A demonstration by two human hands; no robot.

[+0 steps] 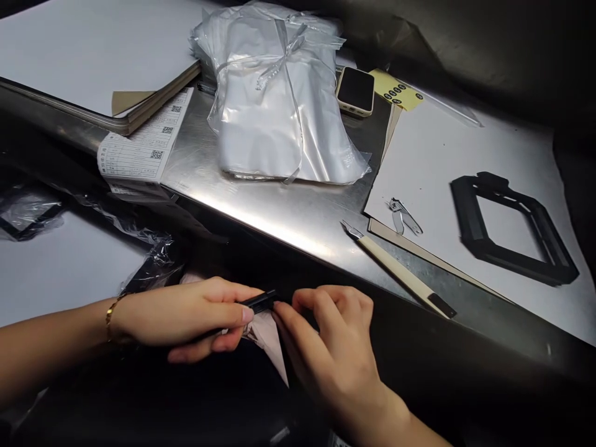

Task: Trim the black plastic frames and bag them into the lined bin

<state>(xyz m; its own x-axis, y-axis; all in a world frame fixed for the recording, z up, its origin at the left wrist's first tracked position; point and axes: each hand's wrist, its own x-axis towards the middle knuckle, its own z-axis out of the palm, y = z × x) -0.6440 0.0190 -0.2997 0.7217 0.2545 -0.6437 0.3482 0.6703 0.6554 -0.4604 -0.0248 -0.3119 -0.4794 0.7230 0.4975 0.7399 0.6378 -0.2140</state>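
Note:
My left hand [186, 313], with a gold-coloured bracelet at the wrist, grips a small black plastic piece [261, 302] between thumb and fingers. A pale pink cloth [270, 344] hangs under those fingers. At the piece's right end, my right hand [338, 341] has its fingers curled and its fingertips pinched against it. How much of the piece lies inside the left hand is hidden. Both hands are in front of the metal table's near edge, over a dark area.
On the metal table [298, 208] lie tied clear plastic bags [274, 118], a phone [356, 91], a craft knife [400, 270], nail clippers [404, 217] and a black frame [512, 230] on white board [428, 164]. Stacked sheets [107, 49] cover printed paper [139, 152]. Plastic-wrapped frame [30, 214] at left.

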